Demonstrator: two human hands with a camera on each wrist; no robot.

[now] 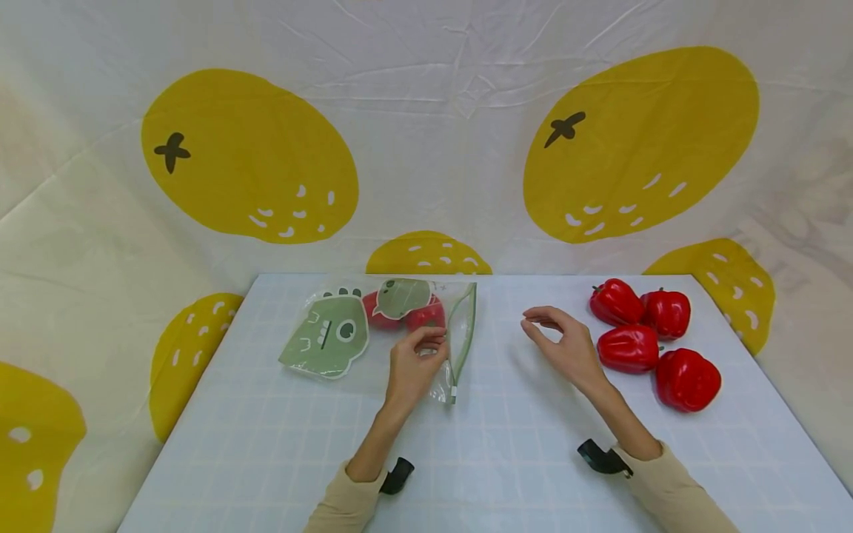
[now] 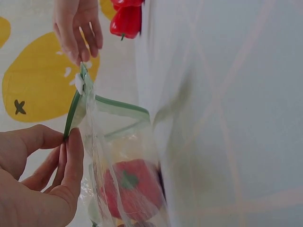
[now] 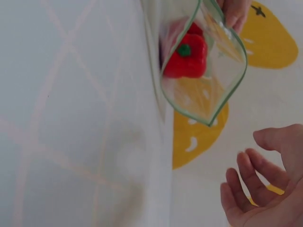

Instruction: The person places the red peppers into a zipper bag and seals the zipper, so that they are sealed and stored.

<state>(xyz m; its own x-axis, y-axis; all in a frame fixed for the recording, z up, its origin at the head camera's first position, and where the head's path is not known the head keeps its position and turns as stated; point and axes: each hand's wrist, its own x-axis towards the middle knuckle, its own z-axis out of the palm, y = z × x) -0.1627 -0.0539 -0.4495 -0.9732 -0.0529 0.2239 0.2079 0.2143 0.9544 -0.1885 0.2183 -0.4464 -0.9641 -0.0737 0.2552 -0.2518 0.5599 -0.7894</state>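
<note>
A clear zip bag (image 1: 386,370) with a green dinosaur print lies on the table, its green-edged mouth facing right and gaping. My left hand (image 1: 416,366) pinches the upper edge of that mouth between thumb and fingers. Inside the bag are red bell peppers (image 3: 187,59), partly hidden by the print in the head view. To the right of the bag, my right hand (image 1: 566,348) hovers with loosely bent fingers and nothing between them. Several more red bell peppers (image 1: 628,349) lie in a group just beyond the right hand.
A pale checked cloth covers the table (image 1: 493,459). Behind it hangs a white curtain (image 1: 440,148) with large yellow fruit prints. The white zip slider (image 1: 454,394) sits at the near end of the bag's mouth.
</note>
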